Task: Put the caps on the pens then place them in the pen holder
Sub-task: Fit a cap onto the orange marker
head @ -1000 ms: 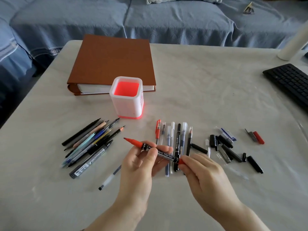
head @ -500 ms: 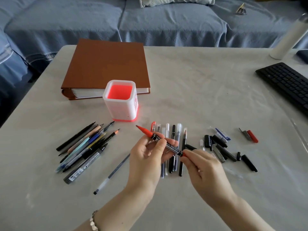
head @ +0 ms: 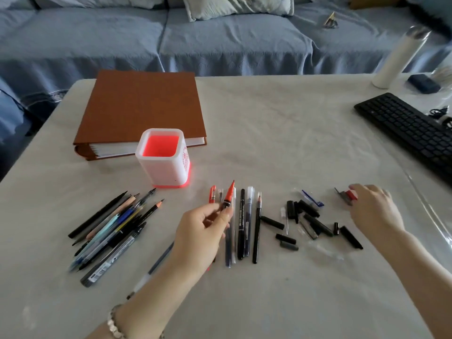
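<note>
My left hand (head: 203, 234) grips a red-tipped marker (head: 228, 195), its uncapped tip pointing up and away from me. My right hand (head: 374, 209) is stretched out to the right, fingers resting on a red cap (head: 351, 195) that lies beside a grey cap on the table. The white pen holder (head: 162, 159) with a red inside stands upright behind the pens. A row of uncapped pens (head: 244, 223) lies just right of my left hand. Several loose black caps (head: 308, 216) are scattered between my two hands.
A second pile of pens and pencils (head: 110, 228) lies at the left. A brown binder (head: 144, 108) sits behind the holder. A black keyboard (head: 411, 128) and a white bottle (head: 401, 57) are at the right. A blue sofa runs behind the table.
My right hand let go of the marker's end and moved right to the red cap. My left hand swung the marker from sideways to pointing up and away.
</note>
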Demonstrator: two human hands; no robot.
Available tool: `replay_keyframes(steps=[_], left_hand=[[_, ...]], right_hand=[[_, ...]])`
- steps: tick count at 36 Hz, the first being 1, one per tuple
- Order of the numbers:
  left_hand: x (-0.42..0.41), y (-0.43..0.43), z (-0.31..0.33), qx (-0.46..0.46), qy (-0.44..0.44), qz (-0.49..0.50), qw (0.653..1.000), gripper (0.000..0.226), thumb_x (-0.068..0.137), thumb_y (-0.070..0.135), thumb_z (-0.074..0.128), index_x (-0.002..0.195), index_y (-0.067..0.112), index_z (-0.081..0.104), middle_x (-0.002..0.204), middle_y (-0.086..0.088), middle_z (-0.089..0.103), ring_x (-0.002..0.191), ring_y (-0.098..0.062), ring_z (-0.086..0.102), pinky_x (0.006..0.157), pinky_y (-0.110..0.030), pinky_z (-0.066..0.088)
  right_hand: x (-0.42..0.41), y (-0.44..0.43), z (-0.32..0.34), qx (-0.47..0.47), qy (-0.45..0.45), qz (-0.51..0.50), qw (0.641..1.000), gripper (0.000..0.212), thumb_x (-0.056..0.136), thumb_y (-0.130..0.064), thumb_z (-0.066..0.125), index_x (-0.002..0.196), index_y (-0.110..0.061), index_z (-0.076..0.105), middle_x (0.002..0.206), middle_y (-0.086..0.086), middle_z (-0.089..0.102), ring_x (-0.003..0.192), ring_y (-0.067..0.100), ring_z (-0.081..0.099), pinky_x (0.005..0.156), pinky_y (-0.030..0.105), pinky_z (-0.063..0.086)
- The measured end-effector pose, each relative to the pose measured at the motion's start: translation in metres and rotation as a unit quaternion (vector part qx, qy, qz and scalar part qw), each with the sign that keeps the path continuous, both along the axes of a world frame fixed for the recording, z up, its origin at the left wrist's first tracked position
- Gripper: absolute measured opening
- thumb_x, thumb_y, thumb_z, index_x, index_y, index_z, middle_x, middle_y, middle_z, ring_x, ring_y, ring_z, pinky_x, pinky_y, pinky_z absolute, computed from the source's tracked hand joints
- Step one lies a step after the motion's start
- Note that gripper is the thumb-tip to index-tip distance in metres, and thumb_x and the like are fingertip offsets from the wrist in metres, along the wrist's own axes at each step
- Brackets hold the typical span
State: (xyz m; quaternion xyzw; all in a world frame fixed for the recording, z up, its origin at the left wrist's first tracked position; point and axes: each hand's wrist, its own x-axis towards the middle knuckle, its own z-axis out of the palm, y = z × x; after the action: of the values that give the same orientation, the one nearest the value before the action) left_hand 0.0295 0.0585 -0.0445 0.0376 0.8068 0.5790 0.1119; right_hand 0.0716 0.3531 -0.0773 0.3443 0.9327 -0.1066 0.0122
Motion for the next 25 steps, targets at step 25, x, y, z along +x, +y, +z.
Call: replay_keyframes(steps=[25], left_hand=[[0.02, -0.051, 0.008, 0.023, -0.034, -0.098, 0.994, 0.016, 0.081, 0.005, 0.064, 0.083, 0.021, 0.063, 0.072, -0.003, 0.069, 0.056, -0.01, 0.056, 0.054, -0.018, 0.045]], right_hand=[[0.011, -0.145, 0.066, -0.5, 0.22, 0.169, 0.82, 0.025, 0.087, -0.004, 0.055, 0.081, -0.024, 0.069, 0.076, -0.015, 0.073, 0.067, -0.003, 0.062, 0.064, 0.006, 0.043]])
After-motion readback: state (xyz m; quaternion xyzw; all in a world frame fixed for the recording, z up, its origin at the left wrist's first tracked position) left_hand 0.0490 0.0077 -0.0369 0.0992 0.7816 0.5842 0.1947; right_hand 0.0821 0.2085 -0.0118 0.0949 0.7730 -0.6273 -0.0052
